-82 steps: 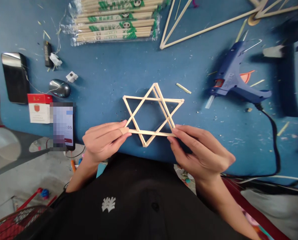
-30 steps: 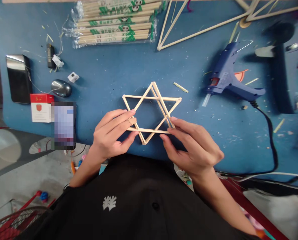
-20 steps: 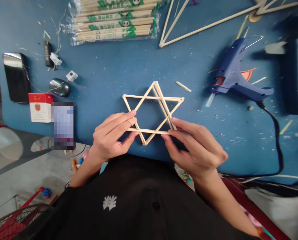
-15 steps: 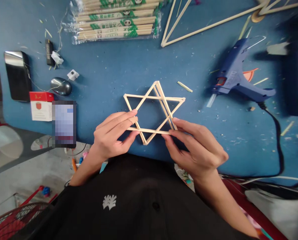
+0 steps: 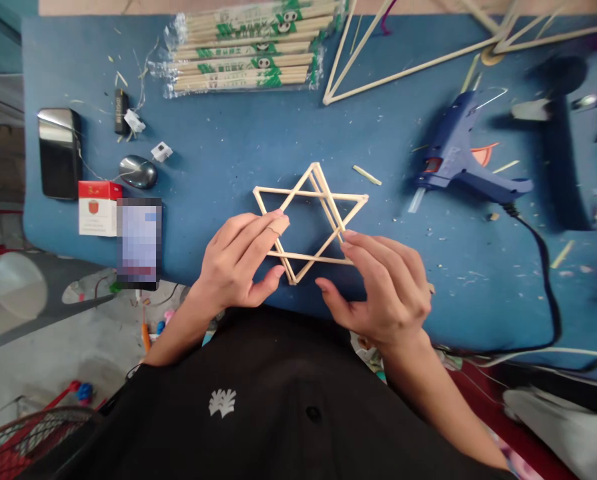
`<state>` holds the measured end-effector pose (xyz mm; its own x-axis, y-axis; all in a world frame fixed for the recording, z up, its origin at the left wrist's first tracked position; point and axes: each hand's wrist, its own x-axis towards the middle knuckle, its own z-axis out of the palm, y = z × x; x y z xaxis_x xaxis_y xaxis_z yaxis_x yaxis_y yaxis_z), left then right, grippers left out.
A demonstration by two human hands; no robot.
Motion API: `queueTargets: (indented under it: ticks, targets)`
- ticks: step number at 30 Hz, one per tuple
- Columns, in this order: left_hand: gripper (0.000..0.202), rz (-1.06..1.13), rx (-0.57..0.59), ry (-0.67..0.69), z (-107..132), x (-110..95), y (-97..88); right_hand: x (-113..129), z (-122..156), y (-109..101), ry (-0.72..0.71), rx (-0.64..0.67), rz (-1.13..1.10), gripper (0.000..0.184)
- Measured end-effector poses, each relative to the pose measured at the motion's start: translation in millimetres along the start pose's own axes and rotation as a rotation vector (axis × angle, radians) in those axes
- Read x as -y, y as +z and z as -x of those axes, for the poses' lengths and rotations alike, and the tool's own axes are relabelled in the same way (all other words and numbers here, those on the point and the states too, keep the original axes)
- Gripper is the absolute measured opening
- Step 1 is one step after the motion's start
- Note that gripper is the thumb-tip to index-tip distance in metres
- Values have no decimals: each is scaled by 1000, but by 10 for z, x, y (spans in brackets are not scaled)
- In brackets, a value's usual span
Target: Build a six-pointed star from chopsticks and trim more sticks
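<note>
A six-pointed star frame of pale wooden sticks (image 5: 303, 193) lies in front of me, two triangles laid across each other. The fingertips of my left hand (image 5: 241, 263) rest over its left side, hiding the lower left corner. That thumb is spread apart near the bottom point. On the other side, my right hand (image 5: 391, 283) has its fingertips on the lower right corner, which they cover. Its thumb sticks out below the lower stick, well apart from the fingers. Neither hand closes around the sticks.
A blue glue gun (image 5: 453, 157) lies right with its black cord (image 5: 545, 267). Wrapped chopsticks (image 5: 248, 57) and a larger stick frame (image 5: 403, 73) are at the back. Left are a phone (image 5: 139, 243), a red-and-white box (image 5: 98, 210), a mouse (image 5: 138, 172) and a black device (image 5: 59, 153).
Both thumbs have moved away from the star's lower stick, and my hands have loosened, fingertips still on the frame. The view has shifted slightly; the star lies about the same.
</note>
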<state>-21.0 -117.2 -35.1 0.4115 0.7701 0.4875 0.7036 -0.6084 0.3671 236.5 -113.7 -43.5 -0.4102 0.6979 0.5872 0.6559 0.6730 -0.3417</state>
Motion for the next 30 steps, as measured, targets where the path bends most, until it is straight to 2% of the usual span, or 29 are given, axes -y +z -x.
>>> queueTargets:
  ticks: [5,10,13,22,30]
  targets:
    - [71,-22,55,-23,23,-2,0,17,23,10,12,22,-7,65]
    - [75,29,54,-67,5,-9,-13,58,56,27,99,137,-20,82]
    - [75,50,46,-83,-16,-14,-13,69,62,62,115,153,24,87]
    - [91,11,20,-49,-25,5,59,44,52,94,155,129,-31,87]
    - [83,44,-22,-74,-65,12,90,31,-25,79,185,144,-75,86]
